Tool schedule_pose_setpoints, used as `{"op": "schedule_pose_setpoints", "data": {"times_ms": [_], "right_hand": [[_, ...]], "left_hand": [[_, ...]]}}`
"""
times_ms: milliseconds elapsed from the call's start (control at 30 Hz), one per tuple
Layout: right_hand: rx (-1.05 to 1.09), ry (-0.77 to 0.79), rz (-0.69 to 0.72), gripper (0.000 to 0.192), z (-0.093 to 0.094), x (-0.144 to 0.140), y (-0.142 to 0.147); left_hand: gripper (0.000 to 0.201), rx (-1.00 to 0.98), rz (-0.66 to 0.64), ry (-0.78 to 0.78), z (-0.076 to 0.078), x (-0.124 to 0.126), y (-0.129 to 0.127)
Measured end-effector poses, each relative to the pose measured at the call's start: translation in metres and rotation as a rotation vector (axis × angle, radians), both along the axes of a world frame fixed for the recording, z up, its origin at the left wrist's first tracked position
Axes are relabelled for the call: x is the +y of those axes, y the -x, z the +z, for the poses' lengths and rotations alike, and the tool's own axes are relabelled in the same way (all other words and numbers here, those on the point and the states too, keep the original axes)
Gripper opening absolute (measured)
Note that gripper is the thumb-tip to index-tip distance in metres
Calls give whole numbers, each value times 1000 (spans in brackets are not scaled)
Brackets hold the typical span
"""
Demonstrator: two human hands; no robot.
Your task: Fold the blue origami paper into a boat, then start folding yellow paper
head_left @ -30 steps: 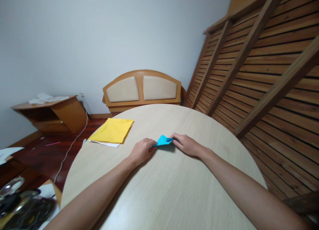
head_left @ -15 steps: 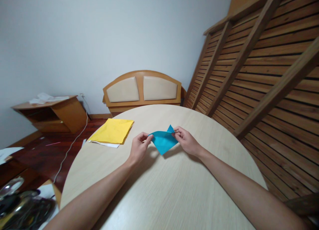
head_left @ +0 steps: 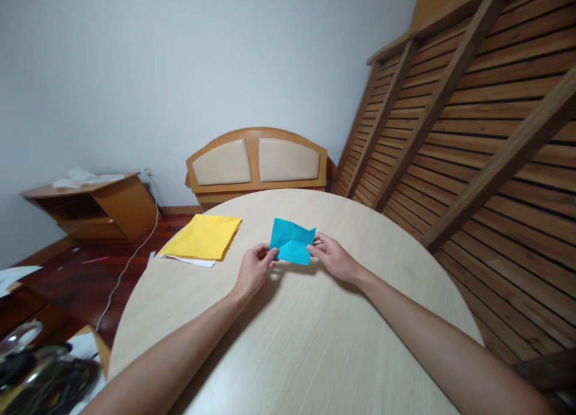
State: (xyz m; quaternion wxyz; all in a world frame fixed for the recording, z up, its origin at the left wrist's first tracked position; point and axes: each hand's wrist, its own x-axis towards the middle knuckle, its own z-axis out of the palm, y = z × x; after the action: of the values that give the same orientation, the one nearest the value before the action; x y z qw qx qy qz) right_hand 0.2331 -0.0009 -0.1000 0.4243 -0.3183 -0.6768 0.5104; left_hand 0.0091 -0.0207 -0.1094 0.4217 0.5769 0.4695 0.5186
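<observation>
A creased, roughly square piece of blue paper (head_left: 293,242) is held up over the round table (head_left: 315,337), its shadow falling on the wood just below. My left hand (head_left: 255,267) pinches the paper's left edge between thumb and fingers. At its right edge, the thumb and fingers of my right hand (head_left: 332,256) are closed on it too. Crease lines cross near the paper's middle, and its upper right corner sticks out in a point. The fingertips behind the sheet are partly hidden.
Yellow paper (head_left: 202,236) lies at the table's left edge over a white sheet (head_left: 193,261). Beyond the table stands a padded headboard (head_left: 254,158). A slatted wooden frame (head_left: 432,133) leans on the right. A small desk (head_left: 121,202) and a cable (head_left: 130,262) are at left.
The blue paper has gone from a folded, downward-pointing triangle shape to an opened, roughly square sheet facing me. Both hands have stayed at its sides, the right one slightly lower.
</observation>
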Motion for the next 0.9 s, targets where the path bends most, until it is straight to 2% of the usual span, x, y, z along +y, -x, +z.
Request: {"op": "schedule_pose_setpoints", "data": {"times_ms": [100, 233, 367, 467, 667, 900], "right_hand": [[-17, -14, -28, 44, 6, 0, -9], [-31, 13, -143, 46, 15, 3, -21], [-101, 29, -47, 48, 16, 2, -24], [-182, 3, 10, 43, 13, 1, -20], [-213, 5, -40, 38, 9, 1, -20], [-271, 84, 14, 36, 7, -1, -20]], "left_hand": [[44, 14, -10, -3, 4, 0, 3], [39, 62, -161, 36, 6, -7, -2], [26, 197, -243, -17, 5, -17, -9], [22, 265, -275, -28, 3, -20, -11], [34, 146, -170, 23, 4, -12, -9], [46, -15, -30, 30, 4, -3, -6]]}}
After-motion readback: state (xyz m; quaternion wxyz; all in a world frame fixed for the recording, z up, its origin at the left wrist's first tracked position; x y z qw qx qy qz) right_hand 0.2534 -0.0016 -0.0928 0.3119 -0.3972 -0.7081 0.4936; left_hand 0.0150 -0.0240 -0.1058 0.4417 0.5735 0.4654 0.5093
